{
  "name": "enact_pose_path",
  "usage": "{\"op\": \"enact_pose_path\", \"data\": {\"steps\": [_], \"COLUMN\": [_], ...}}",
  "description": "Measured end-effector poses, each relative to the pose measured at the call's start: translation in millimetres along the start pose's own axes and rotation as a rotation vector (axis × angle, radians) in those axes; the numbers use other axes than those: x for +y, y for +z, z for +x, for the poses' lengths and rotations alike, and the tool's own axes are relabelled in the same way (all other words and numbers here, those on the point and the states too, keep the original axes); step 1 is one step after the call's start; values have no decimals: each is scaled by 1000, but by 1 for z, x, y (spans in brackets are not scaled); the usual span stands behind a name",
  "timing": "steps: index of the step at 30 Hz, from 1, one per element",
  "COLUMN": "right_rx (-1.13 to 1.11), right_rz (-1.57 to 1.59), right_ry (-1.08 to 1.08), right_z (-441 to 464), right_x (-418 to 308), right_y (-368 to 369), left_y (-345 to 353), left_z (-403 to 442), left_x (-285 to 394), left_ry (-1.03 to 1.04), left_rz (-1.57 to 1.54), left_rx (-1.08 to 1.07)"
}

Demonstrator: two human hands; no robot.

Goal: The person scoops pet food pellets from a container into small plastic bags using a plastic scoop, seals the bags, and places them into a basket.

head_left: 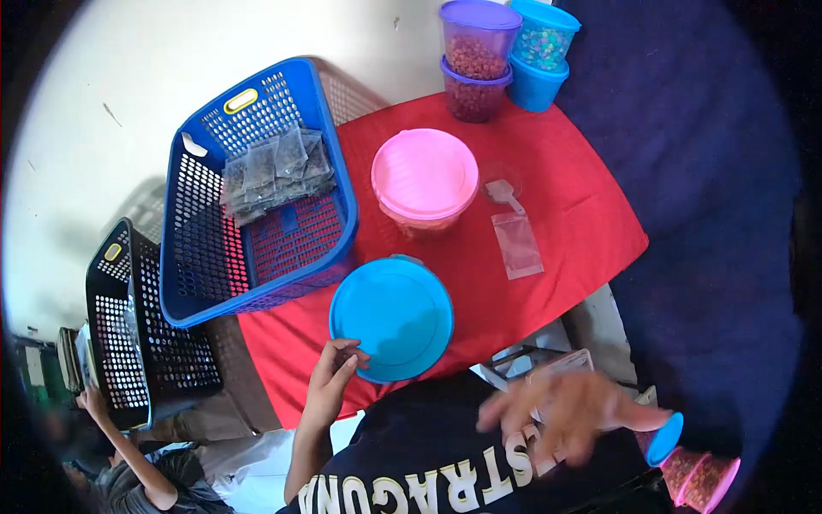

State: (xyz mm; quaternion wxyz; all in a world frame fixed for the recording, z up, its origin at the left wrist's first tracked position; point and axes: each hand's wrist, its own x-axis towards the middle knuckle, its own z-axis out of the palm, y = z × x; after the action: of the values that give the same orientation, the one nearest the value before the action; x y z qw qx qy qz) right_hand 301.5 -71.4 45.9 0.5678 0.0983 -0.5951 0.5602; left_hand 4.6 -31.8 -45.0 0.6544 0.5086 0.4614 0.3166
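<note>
A round tub with a blue lid (392, 317) sits at the near edge of the red cloth. My left hand (330, 381) is at its lower left rim, thumb and fingers closed on the lid's edge. Over my lap, my right hand (561, 411) is in the air, smeared by motion, its fingers apart and nothing visible in them. Just behind the blue lid stands a tub with a pink lid (426, 174). To its right lie a small white scoop (503, 194) and a clear plastic pouch (517, 246).
A blue basket (175, 257) holding several filled packets (282, 167) stands left on the red cloth (569, 197). Lidded tubs (477, 60) are stacked at the back. Beyond it is a black basket (120, 343) with another person's hand (92, 400). More tubs (698, 475) are lower right.
</note>
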Motion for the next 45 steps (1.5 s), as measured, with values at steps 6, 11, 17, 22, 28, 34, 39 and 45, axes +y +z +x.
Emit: {"op": "enact_pose_path", "data": {"steps": [6,11,17,22,28,34,39,45], "right_rx": [1115,1131,1079,1090,390,-381,-220,64], "right_rz": [-1141,-1975,-1569,-1408,-1387,-1181,-777,-399], "right_ry": [702,1409,1568,921,593,301,552,802], "right_z": [-194,-261,-268,-258,-130,-57,-35,-8], "right_x": [49,69,57,-2,43,99,97,90], "right_y": [-191,-242,-267,-241,-63,-24,-22,-3], "left_y": [27,40,45,44,71,93,73,63], "left_z": [2,3,-2,-11,-8,-6,-25,-50], "left_x": [-11,-15,-14,-24,1,14,21,34], "left_ry": [-5,-1,14,16,255,502,567,573], "left_rz": [30,34,45,5,125,258,372,1045], "left_rx": [66,87,113,98,32,88,582,754]}}
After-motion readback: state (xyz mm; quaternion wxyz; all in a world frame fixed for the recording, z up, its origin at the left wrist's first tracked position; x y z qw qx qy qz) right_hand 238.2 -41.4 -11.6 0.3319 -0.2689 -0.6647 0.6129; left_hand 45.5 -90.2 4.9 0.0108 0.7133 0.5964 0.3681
